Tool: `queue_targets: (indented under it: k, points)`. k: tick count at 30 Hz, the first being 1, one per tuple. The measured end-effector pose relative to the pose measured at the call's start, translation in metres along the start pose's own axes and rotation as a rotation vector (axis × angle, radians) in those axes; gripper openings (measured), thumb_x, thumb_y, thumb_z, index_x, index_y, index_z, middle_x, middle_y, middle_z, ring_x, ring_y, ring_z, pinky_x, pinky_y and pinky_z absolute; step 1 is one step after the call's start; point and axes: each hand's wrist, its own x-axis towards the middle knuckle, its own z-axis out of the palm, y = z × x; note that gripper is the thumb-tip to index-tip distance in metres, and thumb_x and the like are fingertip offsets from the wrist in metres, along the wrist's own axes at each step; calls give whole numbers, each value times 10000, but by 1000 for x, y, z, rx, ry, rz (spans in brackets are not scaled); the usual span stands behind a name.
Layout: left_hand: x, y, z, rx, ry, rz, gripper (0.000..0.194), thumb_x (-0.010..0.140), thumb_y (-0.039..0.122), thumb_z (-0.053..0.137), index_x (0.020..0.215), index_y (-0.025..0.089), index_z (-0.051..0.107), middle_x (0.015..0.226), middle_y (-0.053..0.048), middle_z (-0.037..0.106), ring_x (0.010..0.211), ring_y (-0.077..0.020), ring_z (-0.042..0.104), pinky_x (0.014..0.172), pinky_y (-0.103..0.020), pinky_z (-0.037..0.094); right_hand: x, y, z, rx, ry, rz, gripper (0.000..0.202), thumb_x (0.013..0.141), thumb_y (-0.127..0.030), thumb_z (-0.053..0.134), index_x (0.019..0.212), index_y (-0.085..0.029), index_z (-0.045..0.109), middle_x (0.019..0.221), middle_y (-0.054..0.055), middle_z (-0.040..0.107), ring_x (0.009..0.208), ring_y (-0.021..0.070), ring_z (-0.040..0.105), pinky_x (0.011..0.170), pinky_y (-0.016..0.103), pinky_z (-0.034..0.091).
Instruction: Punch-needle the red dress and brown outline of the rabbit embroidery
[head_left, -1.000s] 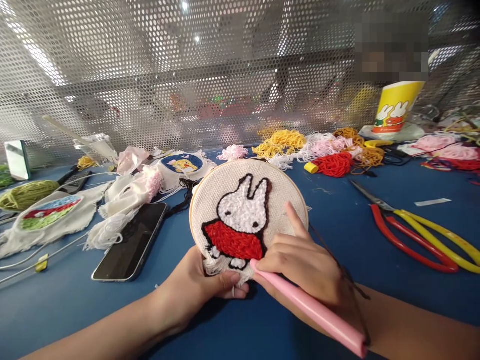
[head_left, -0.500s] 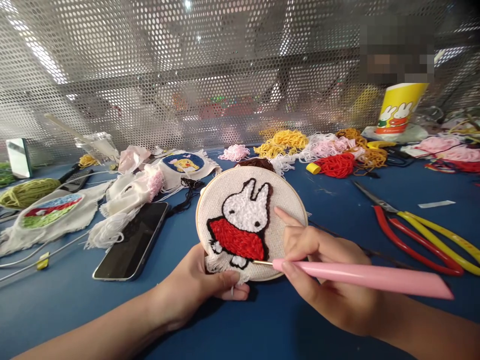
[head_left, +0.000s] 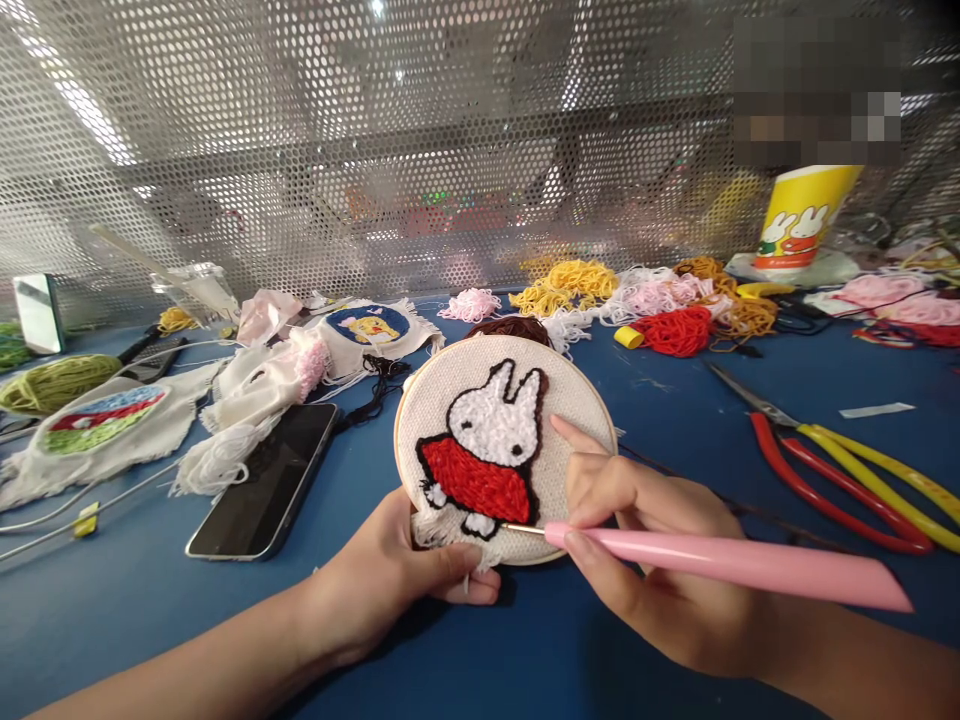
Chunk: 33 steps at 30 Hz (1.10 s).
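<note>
My left hand grips the lower left edge of an embroidery hoop, its thumb over the frayed cloth. Stretched in the hoop is cream cloth with a tufted white rabbit in red clothes, outlined in dark yarn. Between the thumb and fingers of my right hand is a pink-handled punch needle. Its metal tip rests at the rabbit's lower edge, beside the white foot. The right index finger stretches up against the cloth. Behind the hoop, dark brown yarn shows in part.
Scissors with red and yellow handles lie open on the right. A black phone and finished embroidered cloths are on the left. Yarn bundles line the back, with a yellow cup before the perforated metal panel.
The view has shifted very slightly. The needle tip has moved a touch left relative to the cloth, and the pink handle's end sits a little lower. Both hands keep their hold.
</note>
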Motion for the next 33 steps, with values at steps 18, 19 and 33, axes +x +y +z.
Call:
queue_targets:
  k: [18,19,33]
  points:
    - [-2,-3,7,63,99,4,399,622,136,663,979,111,486,785,-35,647,584,-98,609,587,-212,524,9,-12,13,-250,113,-97,165,705,-108,430,555,-176,435,465,-39,418,442,75,393,840,443,402]
    - [-2,-3,7,70,93,10,400,628,150,660,985,117,484,806,-38,647,597,-101,611,602,-221,524,9,-12,15,-232,160,-87,171,711,-117,420,552,-178,433,463,-40,409,437,76,388,847,448,397]
    - [-6,-2,12,201,151,70,364,614,167,661,930,122,486,770,-25,650,628,-128,605,589,-221,506,5,-6,15,-434,-26,-323,292,720,-158,512,441,-167,426,397,-47,393,434,70,337,960,476,287]
